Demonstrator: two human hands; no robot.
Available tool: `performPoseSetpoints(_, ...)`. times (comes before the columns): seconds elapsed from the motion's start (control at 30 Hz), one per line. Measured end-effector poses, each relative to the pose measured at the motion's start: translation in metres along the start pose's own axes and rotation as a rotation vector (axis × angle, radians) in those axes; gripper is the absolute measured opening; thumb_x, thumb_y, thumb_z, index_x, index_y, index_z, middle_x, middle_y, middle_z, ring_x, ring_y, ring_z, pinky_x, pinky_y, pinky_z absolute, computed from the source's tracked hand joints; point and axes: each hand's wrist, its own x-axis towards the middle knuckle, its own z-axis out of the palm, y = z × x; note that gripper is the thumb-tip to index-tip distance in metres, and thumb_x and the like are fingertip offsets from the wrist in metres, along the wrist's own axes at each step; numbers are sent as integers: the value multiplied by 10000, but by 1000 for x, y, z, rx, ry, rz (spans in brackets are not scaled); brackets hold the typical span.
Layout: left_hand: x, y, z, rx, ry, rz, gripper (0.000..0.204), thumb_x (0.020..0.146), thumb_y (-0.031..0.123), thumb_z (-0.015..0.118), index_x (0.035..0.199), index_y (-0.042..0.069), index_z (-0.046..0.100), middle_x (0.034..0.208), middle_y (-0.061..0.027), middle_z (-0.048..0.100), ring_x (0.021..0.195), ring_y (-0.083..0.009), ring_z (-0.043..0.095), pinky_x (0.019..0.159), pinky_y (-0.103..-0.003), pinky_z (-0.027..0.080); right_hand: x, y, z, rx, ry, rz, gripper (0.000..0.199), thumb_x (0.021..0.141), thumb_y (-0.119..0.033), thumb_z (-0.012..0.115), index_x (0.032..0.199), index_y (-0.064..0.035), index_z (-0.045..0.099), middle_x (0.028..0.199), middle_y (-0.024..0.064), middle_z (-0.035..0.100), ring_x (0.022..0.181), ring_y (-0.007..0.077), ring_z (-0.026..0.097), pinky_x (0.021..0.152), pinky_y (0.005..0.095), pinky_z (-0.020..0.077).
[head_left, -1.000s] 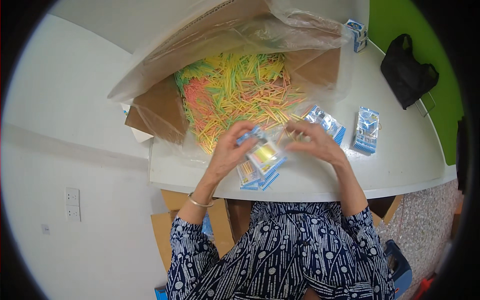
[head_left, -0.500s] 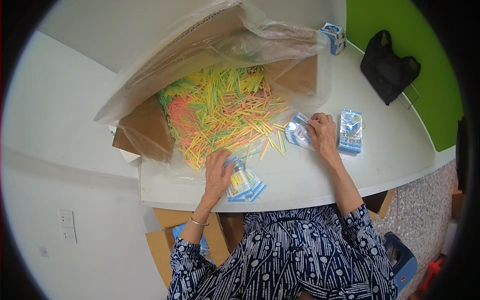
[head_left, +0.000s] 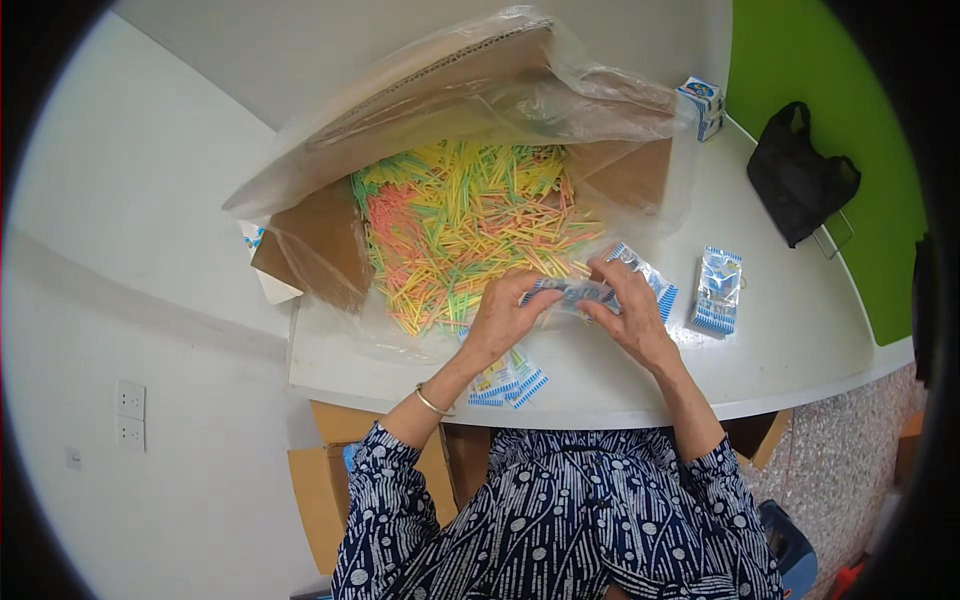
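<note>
My left hand [head_left: 503,318] and my right hand [head_left: 626,312] together hold a small clear plastic packet [head_left: 572,292] with blue edging, just above the white table [head_left: 800,340]. Right behind them lies an open cardboard box [head_left: 320,235] lined with clear plastic and filled with many thin sticks [head_left: 465,225] in yellow, green, orange and pink. Beneath my left wrist a small pile of filled packets [head_left: 508,380] rests near the table's front edge. More empty packets [head_left: 650,280] lie to the right of my right hand.
A further stack of packets [head_left: 718,290] lies on the table to the right. A small blue-and-white carton [head_left: 702,107] stands at the back, and a black bag [head_left: 800,170] lies at the far right by the green wall. Cardboard boxes [head_left: 320,490] stand under the table.
My right hand has come back from the packets at the right with one packet, and my left hand has risen from the pile to meet it. The view has shifted slightly.
</note>
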Motion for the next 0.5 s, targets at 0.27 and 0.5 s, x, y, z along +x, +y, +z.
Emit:
performPoseSetpoints(0.27,-6,0,-6,182,35,153,153,807,135,663,902,21,698,797,-93,653,801,-212,586,732,-314,455,7,-3,9,311,-200,203,206,803,-156,677,855,42,649,703,132,592,627,238,567,566,333,419)
performPoseSetpoints(0.5,0,-6,-8,458,19,182,168,804,203,663,838,41,697,713,-102,608,725,-261,561,746,-362,413,3,4,16,335,-233,288,228,837,-191,657,827,37,654,647,95,577,563,154,497,529,302,383)
